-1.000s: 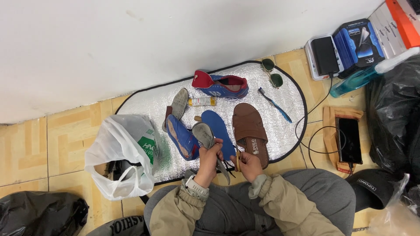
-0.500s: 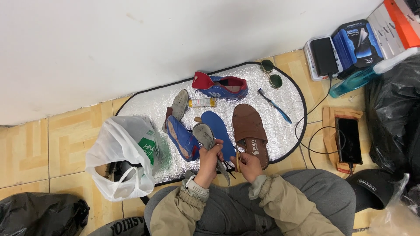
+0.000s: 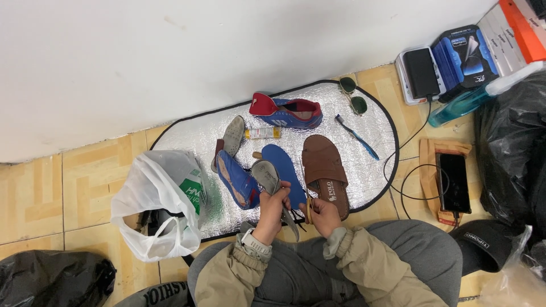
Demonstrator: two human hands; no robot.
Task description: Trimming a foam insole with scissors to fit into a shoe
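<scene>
Little has moved since the earlier frame. Head view: left hand (image 3: 272, 200) fingers grip a grey foam insole (image 3: 268, 177) above the silver mat (image 3: 187, 136); right hand (image 3: 321, 211) closes on scissors (image 3: 307, 200), which could slip and nick fingers.

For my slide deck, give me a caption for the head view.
Seated person's left hand holds a grey insole, right hand scissors, over a silver mat.

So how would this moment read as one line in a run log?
left hand: holds grey insole | right hand: grips scissors | nearby: blue insole, brown sandal, blue shoe on silver mat
</scene>
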